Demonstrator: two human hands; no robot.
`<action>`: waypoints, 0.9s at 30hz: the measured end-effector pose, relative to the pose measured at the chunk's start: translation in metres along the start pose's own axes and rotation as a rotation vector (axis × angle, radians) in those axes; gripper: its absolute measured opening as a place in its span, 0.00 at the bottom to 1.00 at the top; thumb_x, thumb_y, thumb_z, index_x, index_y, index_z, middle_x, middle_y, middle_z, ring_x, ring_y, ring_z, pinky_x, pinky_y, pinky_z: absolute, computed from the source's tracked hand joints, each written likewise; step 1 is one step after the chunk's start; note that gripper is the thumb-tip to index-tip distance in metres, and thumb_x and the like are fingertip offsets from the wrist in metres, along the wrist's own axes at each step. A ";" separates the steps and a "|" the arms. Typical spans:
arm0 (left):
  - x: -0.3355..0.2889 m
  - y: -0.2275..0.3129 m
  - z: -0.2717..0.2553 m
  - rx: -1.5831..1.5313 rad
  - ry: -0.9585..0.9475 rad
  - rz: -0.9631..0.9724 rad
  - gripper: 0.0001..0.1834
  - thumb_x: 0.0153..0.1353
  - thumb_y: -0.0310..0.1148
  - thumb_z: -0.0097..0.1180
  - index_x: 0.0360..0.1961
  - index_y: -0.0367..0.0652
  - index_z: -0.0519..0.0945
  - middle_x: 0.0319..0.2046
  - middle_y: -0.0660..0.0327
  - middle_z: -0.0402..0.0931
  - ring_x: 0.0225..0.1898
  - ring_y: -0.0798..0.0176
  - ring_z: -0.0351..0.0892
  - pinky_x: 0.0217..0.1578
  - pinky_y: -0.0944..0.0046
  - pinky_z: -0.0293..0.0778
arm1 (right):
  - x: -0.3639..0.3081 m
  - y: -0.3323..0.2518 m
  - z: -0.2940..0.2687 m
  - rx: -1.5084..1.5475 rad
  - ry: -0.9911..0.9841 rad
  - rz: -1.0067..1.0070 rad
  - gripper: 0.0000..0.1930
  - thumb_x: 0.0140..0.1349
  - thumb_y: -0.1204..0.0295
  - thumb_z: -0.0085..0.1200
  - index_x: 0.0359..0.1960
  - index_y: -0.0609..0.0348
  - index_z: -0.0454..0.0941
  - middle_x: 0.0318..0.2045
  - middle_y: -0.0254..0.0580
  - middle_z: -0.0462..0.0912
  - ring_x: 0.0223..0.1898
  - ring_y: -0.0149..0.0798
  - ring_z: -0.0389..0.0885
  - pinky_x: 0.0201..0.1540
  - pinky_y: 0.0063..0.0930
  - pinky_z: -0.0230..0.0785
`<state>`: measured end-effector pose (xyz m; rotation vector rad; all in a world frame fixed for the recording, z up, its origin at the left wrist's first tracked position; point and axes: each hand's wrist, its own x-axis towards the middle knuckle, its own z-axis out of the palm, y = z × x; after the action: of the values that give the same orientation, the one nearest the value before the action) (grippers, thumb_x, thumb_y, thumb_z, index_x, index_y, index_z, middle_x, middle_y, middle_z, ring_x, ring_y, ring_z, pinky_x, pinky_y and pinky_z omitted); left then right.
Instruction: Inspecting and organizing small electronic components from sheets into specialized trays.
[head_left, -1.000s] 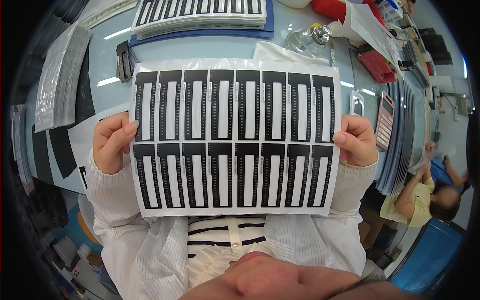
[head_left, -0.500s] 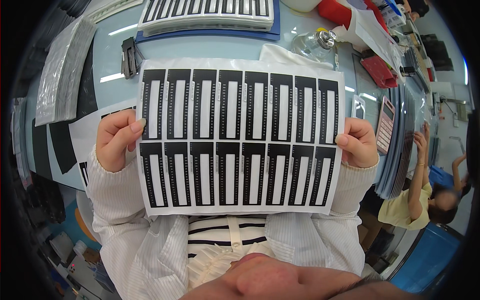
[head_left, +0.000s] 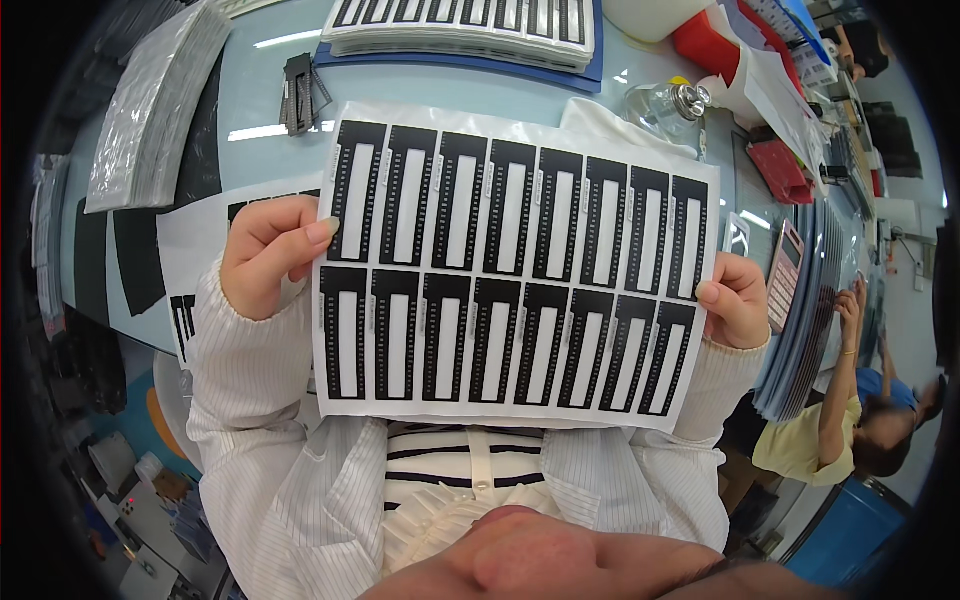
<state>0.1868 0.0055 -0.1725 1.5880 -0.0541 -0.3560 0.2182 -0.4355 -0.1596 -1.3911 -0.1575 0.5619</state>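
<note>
Between my hands is a white sheet of black rectangular labels (head_left: 532, 285), set in two rows, each label with a pale slot down its middle. My left hand (head_left: 272, 252) pinches its left edge, thumb on top. On the right edge, my right hand (head_left: 736, 300) grips it the same way. The sheet is held up over the near table edge and slants slightly down to the right. Below my left hand, another printed sheet (head_left: 190, 235) lies partly hidden behind my sleeve.
A stack of similar sheets (head_left: 460, 42) rests on a blue board at the back. Small black frames (head_left: 298, 95), a glass bottle (head_left: 665, 108) and a white cloth (head_left: 610, 125) lie nearby. At right are a pink calculator (head_left: 786, 270) and grey panels (head_left: 808, 310); a co-worker (head_left: 815, 435) is beyond.
The view has shifted, so the table things appear farther right. The held sheet has tilted, its right side now lower than its left. Both hands keep their hold on it.
</note>
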 end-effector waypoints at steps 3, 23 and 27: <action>0.001 -0.001 -0.001 0.017 -0.002 0.009 0.16 0.59 0.37 0.52 0.18 0.40 0.71 0.13 0.68 0.66 0.14 0.76 0.57 0.19 0.72 0.53 | 0.000 0.001 0.000 0.003 -0.001 -0.008 0.10 0.57 0.71 0.57 0.23 0.63 0.73 0.21 0.46 0.81 0.10 0.23 0.67 0.12 0.14 0.54; 0.002 -0.001 0.000 0.026 -0.003 0.021 0.17 0.60 0.37 0.52 0.17 0.41 0.70 0.13 0.68 0.66 0.15 0.77 0.56 0.20 0.72 0.53 | 0.000 0.000 -0.001 0.006 -0.008 -0.003 0.11 0.57 0.71 0.58 0.22 0.63 0.72 0.23 0.46 0.81 0.10 0.23 0.67 0.12 0.15 0.53; 0.002 0.000 0.000 0.040 -0.010 0.012 0.17 0.60 0.38 0.52 0.17 0.41 0.70 0.13 0.68 0.65 0.15 0.76 0.56 0.19 0.72 0.53 | 0.000 0.002 -0.001 0.006 -0.002 -0.014 0.10 0.57 0.71 0.57 0.22 0.64 0.73 0.24 0.47 0.81 0.11 0.23 0.67 0.12 0.15 0.53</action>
<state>0.1886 0.0045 -0.1726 1.6250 -0.0789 -0.3550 0.2180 -0.4366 -0.1621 -1.3823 -0.1675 0.5516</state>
